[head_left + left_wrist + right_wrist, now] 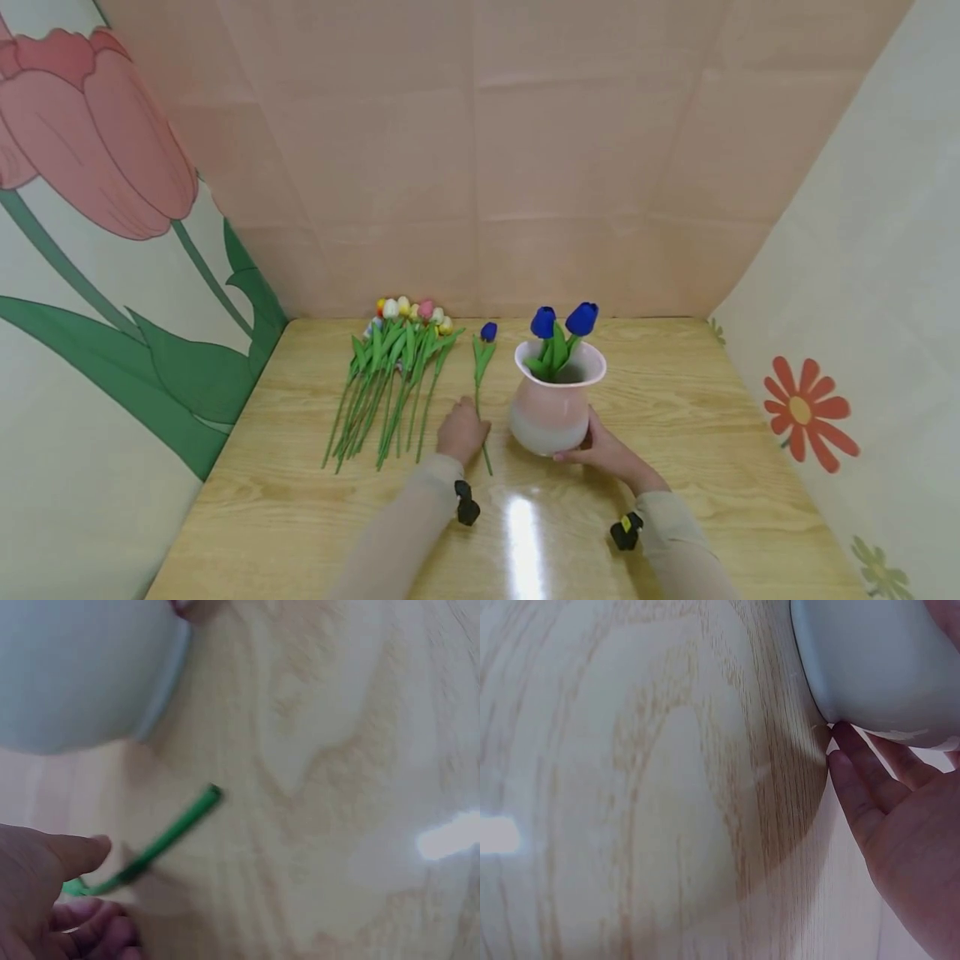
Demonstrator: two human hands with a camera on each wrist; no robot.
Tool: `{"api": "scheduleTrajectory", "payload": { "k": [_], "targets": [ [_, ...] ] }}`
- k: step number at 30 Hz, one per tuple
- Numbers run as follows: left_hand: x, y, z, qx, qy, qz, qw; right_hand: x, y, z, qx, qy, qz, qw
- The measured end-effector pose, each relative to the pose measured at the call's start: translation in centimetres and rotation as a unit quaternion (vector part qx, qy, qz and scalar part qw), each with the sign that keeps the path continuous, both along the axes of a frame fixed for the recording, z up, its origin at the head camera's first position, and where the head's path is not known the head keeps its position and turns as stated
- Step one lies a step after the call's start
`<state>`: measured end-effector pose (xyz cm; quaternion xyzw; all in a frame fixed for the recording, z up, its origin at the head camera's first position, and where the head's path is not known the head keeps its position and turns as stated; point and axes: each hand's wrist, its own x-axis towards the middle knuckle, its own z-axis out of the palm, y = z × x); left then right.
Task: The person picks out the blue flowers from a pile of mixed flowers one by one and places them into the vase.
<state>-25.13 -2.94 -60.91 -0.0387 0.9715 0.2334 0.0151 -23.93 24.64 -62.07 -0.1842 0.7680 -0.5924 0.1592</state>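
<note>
A pink and white vase with a flared rim holds two blue tulips. My right hand grips the vase low on its right side, thumb at the front. In the right wrist view, the fingertips meet the lower edge of the pale vase. Left of the vase, a single blue tulip lies on the table, its head pointing away. My left hand is at its green stem. The left wrist view has the stem running out between thumb and curled fingers.
A bunch of artificial tulips with white, yellow and pink heads lies left of the single one, stems toward me. Wood-grain table lies beneath everything. A pink backdrop stands behind, and printed flower panels flank both sides.
</note>
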Motion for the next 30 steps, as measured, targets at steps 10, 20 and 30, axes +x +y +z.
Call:
{"api": "scheduleTrajectory", "payload": {
  "k": [10, 20, 30],
  "targets": [
    [-1.0, -0.1, 0.1, 0.05, -0.051, 0.041, 0.9966, 0.0, 0.1, 0.0, -0.004, -0.004, 0.007, 1.0],
    [-1.4, -1.0, 1.9, 0.259, -0.018, 0.107, 0.9597, 0.1, 0.0, 0.2, -0.019, -0.007, -0.005, 1.0],
    [-1.4, -2.3, 5.2, 0.359, 0.123, 0.093, 0.9203, 0.2, 0.1, 0.4, -0.016, -0.004, -0.002, 1.0]
  ]
}}
